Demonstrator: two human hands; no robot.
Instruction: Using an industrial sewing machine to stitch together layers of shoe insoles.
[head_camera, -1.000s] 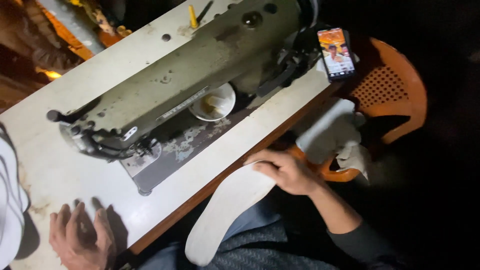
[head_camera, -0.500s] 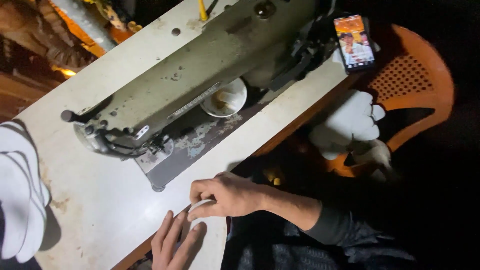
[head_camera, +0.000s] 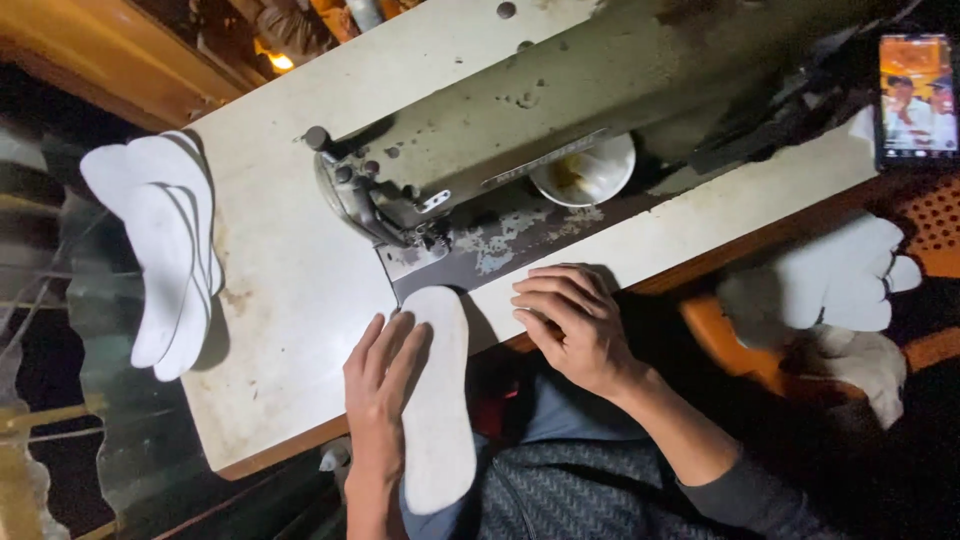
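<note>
A white shoe insole lies half on the front edge of the sewing table, its toe near the needle of the grey-green sewing machine. My left hand rests flat on the insole's left side, fingers spread toward the machine's presser foot. My right hand lies on the table edge just right of the insole, fingers curled and pointing left, holding nothing.
A stack of white insoles lies at the table's left end. A white bowl sits under the machine arm. A lit phone stands at the far right. More white pieces lie on an orange chair.
The insole has come up from my lap onto the table in front of the needle. My left hand now lies flat on it; my right hand has let go and moved right.
</note>
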